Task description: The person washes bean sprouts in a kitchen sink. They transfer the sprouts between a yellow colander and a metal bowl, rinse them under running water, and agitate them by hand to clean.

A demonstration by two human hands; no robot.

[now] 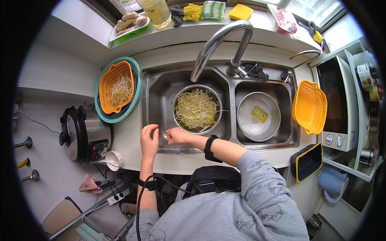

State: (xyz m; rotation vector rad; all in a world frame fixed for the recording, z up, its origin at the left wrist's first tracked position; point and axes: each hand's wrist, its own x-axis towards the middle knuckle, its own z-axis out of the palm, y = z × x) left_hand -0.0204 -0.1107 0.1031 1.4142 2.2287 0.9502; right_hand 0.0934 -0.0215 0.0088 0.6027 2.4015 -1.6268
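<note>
My left hand [149,140] is raised over the front left edge of the left sink basin [159,90]. Its fingers are bent with the thumb apart, and nothing shows in them. Close beside it, my right hand [176,136] has its fingers curled over the same basin. A tiny pale bit lies at or behind its fingertips; whether it is held is too small to tell. Just beyond the right hand stands a round metal bowl [220,102] heaped with bean sprouts [196,108]. More sprouts [120,92] lie in an orange plastic basket [105,81] on the left, nested in a teal basin [99,111].
A chrome faucet [223,36] arches over the left basin. The right basin holds a metal bowl [276,120] with sudsy water and a sponge [259,114]. An electric pressure cooker [93,129] stands left; another orange basket [310,105] and a microwave [334,99] are right.
</note>
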